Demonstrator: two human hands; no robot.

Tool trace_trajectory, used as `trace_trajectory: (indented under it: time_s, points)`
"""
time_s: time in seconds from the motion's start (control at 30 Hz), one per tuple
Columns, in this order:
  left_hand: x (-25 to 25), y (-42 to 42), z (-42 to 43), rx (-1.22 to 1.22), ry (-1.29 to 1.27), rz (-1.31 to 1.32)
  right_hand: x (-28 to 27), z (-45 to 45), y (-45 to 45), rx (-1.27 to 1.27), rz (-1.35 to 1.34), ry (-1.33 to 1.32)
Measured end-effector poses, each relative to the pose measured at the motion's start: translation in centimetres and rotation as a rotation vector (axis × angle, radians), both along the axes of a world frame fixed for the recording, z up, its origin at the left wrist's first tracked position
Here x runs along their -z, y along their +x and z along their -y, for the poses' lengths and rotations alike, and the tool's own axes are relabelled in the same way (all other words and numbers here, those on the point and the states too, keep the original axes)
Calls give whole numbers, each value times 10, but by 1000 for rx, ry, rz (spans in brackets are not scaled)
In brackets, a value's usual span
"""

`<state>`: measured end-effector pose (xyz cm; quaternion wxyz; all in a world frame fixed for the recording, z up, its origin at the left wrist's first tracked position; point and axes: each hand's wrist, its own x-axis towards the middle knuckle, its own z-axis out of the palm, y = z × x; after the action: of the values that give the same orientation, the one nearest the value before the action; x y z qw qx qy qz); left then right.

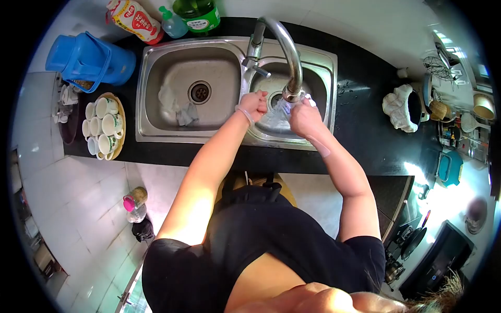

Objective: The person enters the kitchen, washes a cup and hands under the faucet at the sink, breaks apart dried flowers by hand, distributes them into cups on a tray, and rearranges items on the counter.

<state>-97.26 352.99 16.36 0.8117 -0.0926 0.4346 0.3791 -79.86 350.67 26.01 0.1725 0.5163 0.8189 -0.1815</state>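
Observation:
Over the smaller right basin (318, 78) of a steel double sink, my left hand (254, 106) is closed near the divider. Whether its fingers hold anything is hidden. My right hand (306, 119) is closed around something whitish, partly hidden beside the spout of the curved faucet (293, 62). Water and a clear, shiny item (281, 110) show between my hands, under the spout. In the larger left basin (169, 62) a crumpled grey-white cloth (187, 115) lies near the front, below the drain (199, 92).
A tray (122, 119) of several cups and a blue jug (112, 62) stand left of the sink. Behind it are a red-and-white bottle (136, 22), a pump bottle (174, 25) and a green bottle (201, 18). A white cloth-covered pot (401, 108) stands right on the black counter (360, 130).

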Motion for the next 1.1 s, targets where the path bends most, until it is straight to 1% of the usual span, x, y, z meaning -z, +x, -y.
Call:
trace_trajectory:
  time_s: [0.1,0.13,0.27,0.3,0.37,0.4,0.5,0.57,0.6,0.63,0.67,0.7,0.8,0.9,0.93,1.03,1.1]
  points:
    - [-14,-6,-1,-12,-47,-16,2,-9,-6,-14,63,48]
    - [-12,-7,0,3,-40,-11,7,-11,-3,90,67,83]
    - [-10,-11,5,31,-36,5,11,-8,25,79,116,103]
    - [-12,-10,7,35,-39,5,10,-8,28,146,55,33]
    - [-19,-3,13,-52,-24,-75,7,-9,33,279,-70,-104]
    - [-22,1,17,-92,-19,-117,7,-9,34,332,-223,-210]
    - [-30,4,21,-94,21,-189,26,5,30,642,-660,-370]
    - [-24,-1,24,-85,70,-204,64,24,22,958,-1070,-497]
    - [-23,-4,26,-80,93,-213,39,29,9,1173,-1035,-573]
    - [-25,-6,27,-64,97,-241,45,36,4,1291,-1080,-545]
    - [-29,-9,28,-51,100,-272,65,43,8,1375,-1148,-642]
    - [-32,-11,29,-41,104,-305,70,46,8,1453,-1217,-744]
    - [-34,-15,31,-42,88,-296,74,60,6,1757,-1598,-852]
    - [-36,-18,32,-44,91,-293,67,67,13,1675,-1703,-706]
    - [-35,-19,34,-45,92,-290,65,68,13,1681,-1615,-642]
    - [-36,-20,37,-28,120,-329,57,67,11,1302,-1477,-321]
    - [-40,-20,39,-27,124,-299,49,67,14,1229,-1455,-332]
